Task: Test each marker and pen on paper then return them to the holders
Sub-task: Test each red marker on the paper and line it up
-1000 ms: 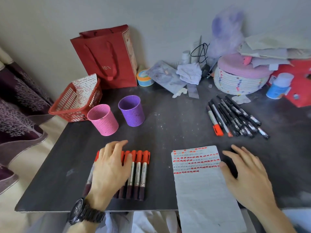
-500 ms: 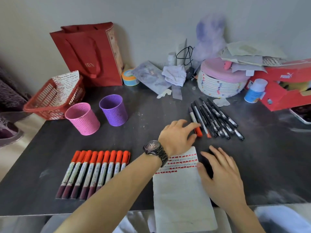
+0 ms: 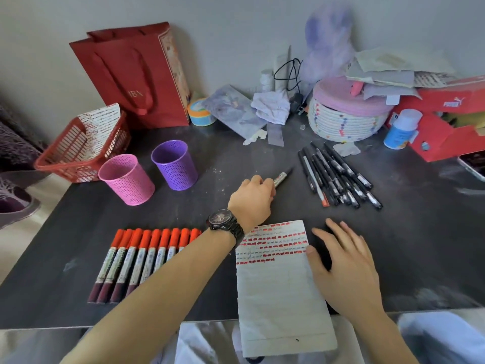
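My left hand (image 3: 253, 197), with a dark watch on its wrist, grips a marker (image 3: 282, 177) whose dark end points up and to the right above the table. My right hand (image 3: 341, 261) lies flat and open on the right edge of the lined paper (image 3: 278, 292), which carries rows of red marks at its top. A row of several orange-capped markers (image 3: 147, 256) lies at the front left. Several black pens (image 3: 338, 177) lie in a bunch at the right. A pink holder (image 3: 127, 179) and a purple holder (image 3: 174, 169) stand at the left, with nothing showing inside.
A red mesh basket (image 3: 78, 151) and a red paper bag (image 3: 136, 74) stand at the back left. A woven round box (image 3: 346, 111), a red shoe box (image 3: 451, 119), a white bottle (image 3: 401, 128) and crumpled papers crowd the back right of the dark table (image 3: 236, 158).
My left hand left the orange-capped markers, reached across to the bunch at the right, and now holds one marker lifted from it. My right hand stayed beside the paper.
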